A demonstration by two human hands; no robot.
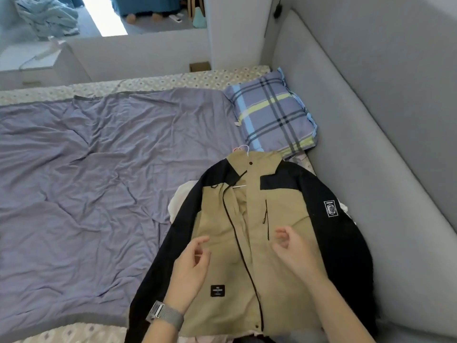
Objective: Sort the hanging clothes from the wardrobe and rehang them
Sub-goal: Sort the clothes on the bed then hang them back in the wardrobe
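Observation:
A tan jacket with black sleeves and shoulders (249, 224) lies face up on the bed, on top of a pile of other clothes. A white garment (179, 200) sticks out from under its left side. A pale hanger hook (243, 147) pokes out above the collar. My left hand (191, 266) hovers over the jacket's left front panel with loosely curled fingers, holding nothing. My right hand (293, 248) hovers over the right panel beside the chest zip pocket, fingers also loosely curled and empty. Whether either hand touches the fabric is unclear.
A wrinkled purple sheet (86, 184) covers the bed to the left. A plaid pillow (272, 120) lies beyond the jacket. A grey padded headboard (376, 157) runs along the right. A white bedside cabinet (37, 65) stands at the far left.

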